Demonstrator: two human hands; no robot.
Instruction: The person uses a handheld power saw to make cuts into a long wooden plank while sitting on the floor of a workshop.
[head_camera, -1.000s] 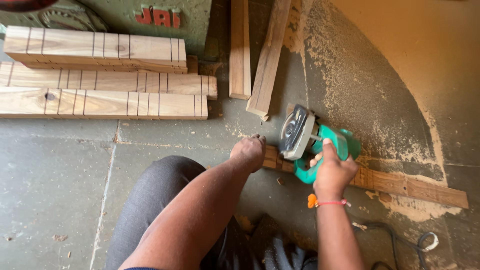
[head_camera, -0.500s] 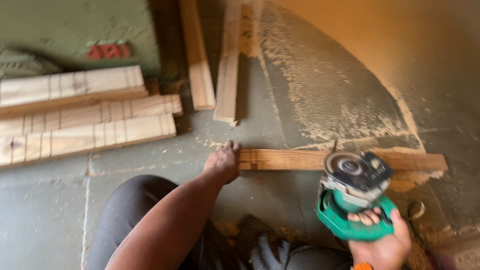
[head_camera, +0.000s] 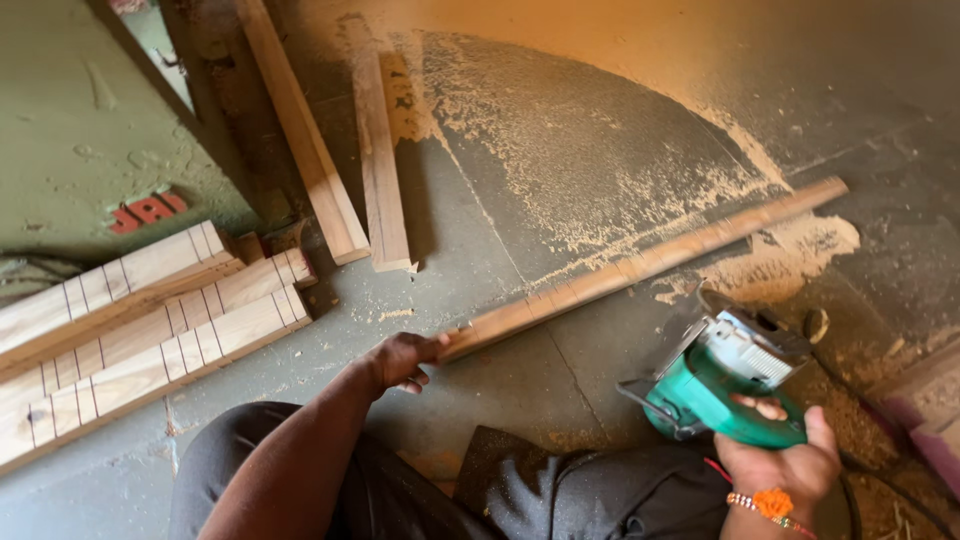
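The left hand (head_camera: 405, 358) is closed on the near end of a long wooden strip (head_camera: 640, 268) lying on the floor, so if that end lifts or swings the strip could skid through the sawdust (head_camera: 790, 245) heaped beside its far half. The right hand (head_camera: 785, 465) is wrapped around a green circular saw (head_camera: 725, 385) held clear of the strip, on the person's side of it; a loose grip could let the saw tip toward the dark-clad legs just below. The strip is narrow, straight, reddish-tan and dusted pale. Beyond its near end lie marked planks (head_camera: 150, 330).
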